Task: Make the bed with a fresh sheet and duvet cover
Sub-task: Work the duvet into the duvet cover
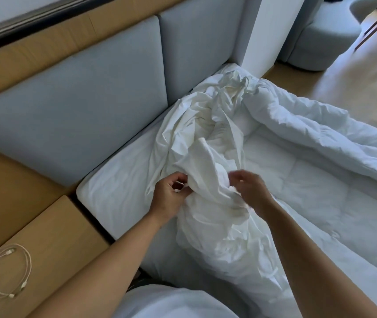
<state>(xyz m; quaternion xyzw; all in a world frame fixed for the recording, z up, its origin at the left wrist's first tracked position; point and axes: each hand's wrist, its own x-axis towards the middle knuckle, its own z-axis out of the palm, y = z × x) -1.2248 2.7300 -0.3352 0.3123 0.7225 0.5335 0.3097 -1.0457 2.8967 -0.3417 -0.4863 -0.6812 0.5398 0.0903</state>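
Observation:
A crumpled white duvet cover [208, 125] is bunched in a ridge down the middle of the bed. My left hand [169, 193] pinches a fold of it at its left side. My right hand [249, 187] grips the same bunched cloth from the right, its fingers blurred. A quilted white duvet [316, 134] lies rolled up along the right side of the bed. Underneath, the mattress [114, 187] is covered in white sheet, bare at the left corner.
A grey padded headboard [79, 106] runs along the left of the bed, with a wooden ledge [52, 237] beside it holding a coiled white cable [8, 271]. A grey round seat [325, 40] and wooden floor [343, 76] lie at the far right.

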